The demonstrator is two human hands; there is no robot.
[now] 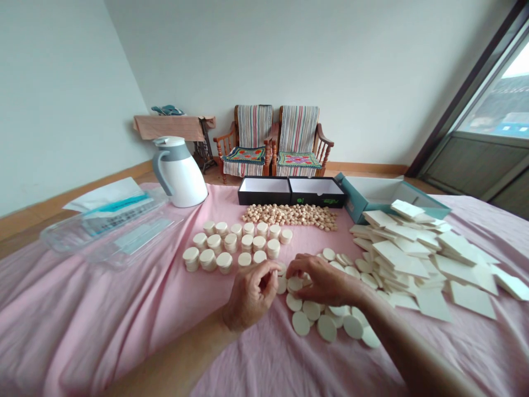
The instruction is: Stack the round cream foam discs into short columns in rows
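Observation:
My left hand is closed, its thumb and fingers curled together just in front of the stacked discs. What it holds, if anything, is hidden by the fingers. My right hand reaches down over the loose pale wooden discs, thumb and fingers bent and apart. Between them lies a round disc; whether they touch it I cannot tell. Rows of short disc stacks stand beyond my left hand. Another disc shows between the two hands.
Behind the stacks lies a heap of small wooden beads. Black boxes and a teal box stand farther back. Square wooden pieces are piled at right. At left are a white jug and clear plastic packaging on the pink cloth.

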